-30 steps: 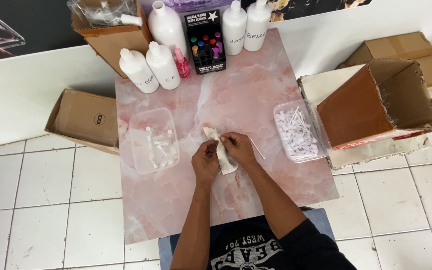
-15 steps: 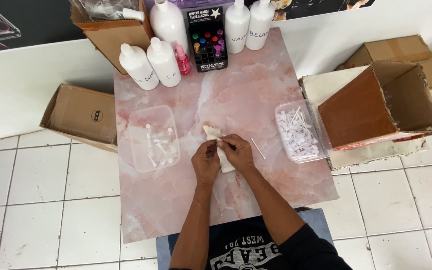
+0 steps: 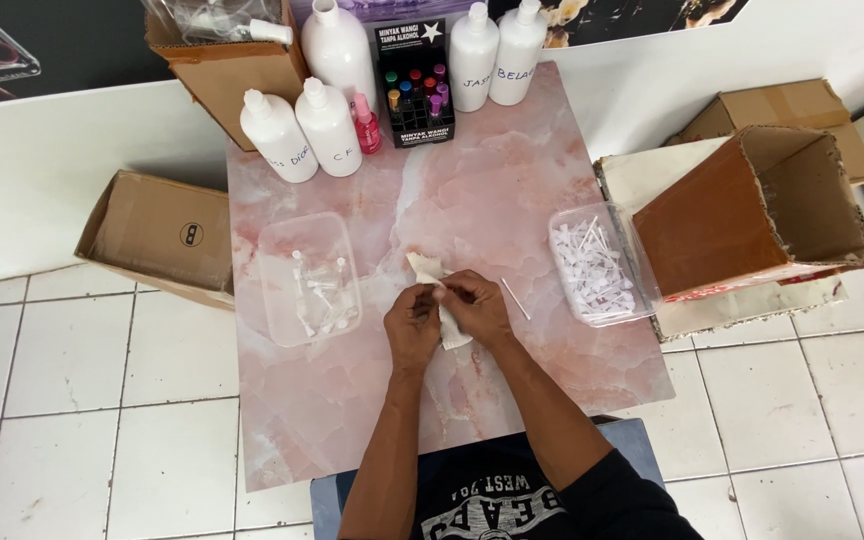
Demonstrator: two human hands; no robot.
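Cloth (image 3: pixel 439 298) lies bunched mid-tabletop (image 3: pixel 512 180), pinched between both hands: left hand (image 3: pixel 412 322) and right hand (image 3: pixel 477 303) close their fingers on it together. Whether a small part sits inside, I cannot tell. A loose white stick (image 3: pixel 515 298) just beside the right hand could get swept toward the tray (image 3: pixel 564 262).

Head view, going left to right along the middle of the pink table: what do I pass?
Clear tray of small white parts → left hand → cream cloth held in both hands → right hand → thin white stick lying on the table → clear tray full of white pieces.
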